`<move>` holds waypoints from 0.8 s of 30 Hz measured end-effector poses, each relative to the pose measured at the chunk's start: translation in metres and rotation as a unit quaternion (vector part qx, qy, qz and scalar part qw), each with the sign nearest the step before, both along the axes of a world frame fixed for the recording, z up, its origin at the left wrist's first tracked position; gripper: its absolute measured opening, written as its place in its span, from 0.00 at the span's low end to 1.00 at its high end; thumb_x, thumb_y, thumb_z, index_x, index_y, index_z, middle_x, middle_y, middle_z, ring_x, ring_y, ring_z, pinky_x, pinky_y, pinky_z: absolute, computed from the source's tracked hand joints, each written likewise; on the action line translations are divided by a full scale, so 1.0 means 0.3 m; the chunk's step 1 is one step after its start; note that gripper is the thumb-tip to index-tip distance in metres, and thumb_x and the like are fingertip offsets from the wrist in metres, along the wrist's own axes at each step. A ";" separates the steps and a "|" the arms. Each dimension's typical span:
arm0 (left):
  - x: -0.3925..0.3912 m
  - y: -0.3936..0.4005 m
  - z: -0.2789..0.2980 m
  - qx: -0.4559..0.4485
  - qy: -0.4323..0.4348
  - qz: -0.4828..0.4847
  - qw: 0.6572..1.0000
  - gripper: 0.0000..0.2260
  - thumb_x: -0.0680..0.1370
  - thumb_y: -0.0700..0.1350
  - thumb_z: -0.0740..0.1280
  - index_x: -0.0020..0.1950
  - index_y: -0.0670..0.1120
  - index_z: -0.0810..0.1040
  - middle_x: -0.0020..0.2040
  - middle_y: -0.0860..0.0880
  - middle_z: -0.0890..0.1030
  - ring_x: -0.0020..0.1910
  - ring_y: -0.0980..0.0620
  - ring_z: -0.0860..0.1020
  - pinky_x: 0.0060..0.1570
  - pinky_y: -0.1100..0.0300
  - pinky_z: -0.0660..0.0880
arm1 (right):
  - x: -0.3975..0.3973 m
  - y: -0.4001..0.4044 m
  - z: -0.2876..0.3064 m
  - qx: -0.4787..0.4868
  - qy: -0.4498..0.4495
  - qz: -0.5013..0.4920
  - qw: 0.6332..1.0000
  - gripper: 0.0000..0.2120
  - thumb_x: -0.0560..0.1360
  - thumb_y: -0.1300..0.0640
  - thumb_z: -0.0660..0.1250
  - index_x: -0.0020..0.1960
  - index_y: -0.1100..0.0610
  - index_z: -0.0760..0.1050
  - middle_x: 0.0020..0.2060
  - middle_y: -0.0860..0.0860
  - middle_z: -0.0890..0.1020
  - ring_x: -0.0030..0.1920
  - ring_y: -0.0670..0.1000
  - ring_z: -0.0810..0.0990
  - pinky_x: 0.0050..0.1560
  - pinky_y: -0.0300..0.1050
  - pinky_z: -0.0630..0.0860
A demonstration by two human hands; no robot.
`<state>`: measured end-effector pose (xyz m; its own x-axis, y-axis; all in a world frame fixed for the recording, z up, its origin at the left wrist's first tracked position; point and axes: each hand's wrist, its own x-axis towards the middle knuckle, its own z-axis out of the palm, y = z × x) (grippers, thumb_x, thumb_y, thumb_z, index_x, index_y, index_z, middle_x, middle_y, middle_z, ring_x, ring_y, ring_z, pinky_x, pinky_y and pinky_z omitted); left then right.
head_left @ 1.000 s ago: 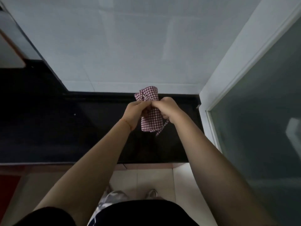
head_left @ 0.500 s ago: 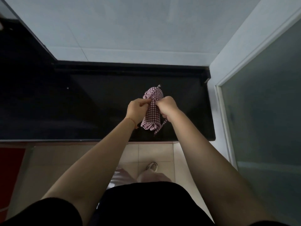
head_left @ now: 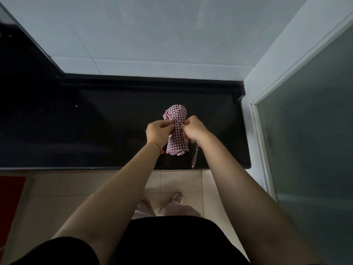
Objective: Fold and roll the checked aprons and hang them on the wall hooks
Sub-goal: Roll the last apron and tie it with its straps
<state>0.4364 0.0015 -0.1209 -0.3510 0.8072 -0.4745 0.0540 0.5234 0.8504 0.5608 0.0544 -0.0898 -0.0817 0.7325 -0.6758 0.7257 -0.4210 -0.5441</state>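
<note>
A red-and-white checked apron (head_left: pixel 176 138), rolled into a tight bundle, is held above the black countertop (head_left: pixel 107 127). My left hand (head_left: pixel 158 131) pinches the tie at the bundle's middle from the left. My right hand (head_left: pixel 193 130) grips the tie on the right side. A loose checked strap (head_left: pixel 195 156) dangles from under my right hand toward the counter's front edge. No wall hooks are in view.
The black countertop runs left along a pale tiled wall (head_left: pixel 152 39). A frosted glass door (head_left: pixel 313 131) with a white frame stands at the right. Below lie beige floor tiles (head_left: pixel 57 190), my shoe (head_left: pixel 176 197) and a red panel (head_left: pixel 9 192) at the left.
My view has tilted down, so the counter and floor fill more of the frame. The hands have shifted on the bundle's middle, and a loose strap now hangs lower on the right.
</note>
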 end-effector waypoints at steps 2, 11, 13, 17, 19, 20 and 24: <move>0.002 -0.002 0.017 0.023 0.024 -0.024 0.999 0.09 0.78 0.43 0.70 0.58 0.47 0.83 0.54 0.52 0.83 0.55 0.55 0.80 0.62 0.53 0.77 | 0.000 0.005 0.005 -0.016 -0.018 0.020 1.000 0.13 0.82 0.53 0.60 0.64 0.57 0.70 0.41 0.53 0.82 0.32 0.48 0.79 0.31 0.42 0.72; 0.004 -0.003 0.062 0.134 0.182 -0.139 0.964 0.08 0.78 0.45 0.70 0.56 0.46 0.83 0.53 0.53 0.80 0.53 0.57 0.76 0.55 0.67 0.70 | -0.033 0.001 0.035 -0.045 0.031 0.040 0.998 0.09 0.81 0.59 0.64 0.57 0.61 0.79 0.47 0.54 0.85 0.39 0.52 0.85 0.34 0.40 0.79; -0.005 0.010 0.061 0.124 0.166 -0.149 0.967 0.09 0.78 0.46 0.69 0.57 0.47 0.83 0.54 0.52 0.81 0.55 0.56 0.77 0.58 0.64 0.72 | -0.036 -0.003 0.029 -0.006 0.034 0.015 0.999 0.09 0.80 0.59 0.64 0.54 0.62 0.80 0.44 0.55 0.86 0.41 0.53 0.86 0.39 0.43 0.82; -0.023 0.044 0.069 0.088 0.155 -0.166 0.970 0.09 0.80 0.44 0.67 0.59 0.46 0.83 0.54 0.50 0.82 0.52 0.57 0.77 0.53 0.66 0.71 | -0.035 -0.025 0.050 0.092 0.056 0.004 0.994 0.08 0.80 0.58 0.64 0.47 0.60 0.80 0.42 0.56 0.85 0.43 0.55 0.86 0.47 0.51 0.84; -0.026 0.058 0.077 0.068 0.146 -0.163 0.973 0.09 0.81 0.43 0.66 0.59 0.46 0.83 0.52 0.51 0.83 0.50 0.58 0.78 0.47 0.72 0.69 | -0.029 -0.028 0.058 0.107 0.061 0.003 0.992 0.07 0.81 0.58 0.63 0.47 0.55 0.78 0.46 0.56 0.84 0.44 0.53 0.85 0.48 0.49 0.83; -0.028 0.061 0.080 0.059 0.141 -0.159 0.975 0.09 0.81 0.42 0.66 0.59 0.45 0.83 0.51 0.53 0.82 0.48 0.60 0.78 0.44 0.72 0.69 | -0.028 -0.030 0.061 0.107 0.067 0.000 0.992 0.06 0.82 0.58 0.62 0.50 0.54 0.78 0.48 0.55 0.84 0.45 0.51 0.84 0.49 0.48 0.83; -0.030 0.075 0.100 0.034 0.140 -0.159 0.977 0.08 0.82 0.42 0.65 0.56 0.45 0.83 0.45 0.53 0.82 0.43 0.58 0.79 0.41 0.69 0.73 | -0.027 -0.035 0.082 0.136 0.057 0.032 0.989 0.07 0.83 0.57 0.58 0.59 0.53 0.72 0.52 0.51 0.79 0.49 0.49 0.81 0.54 0.50 0.81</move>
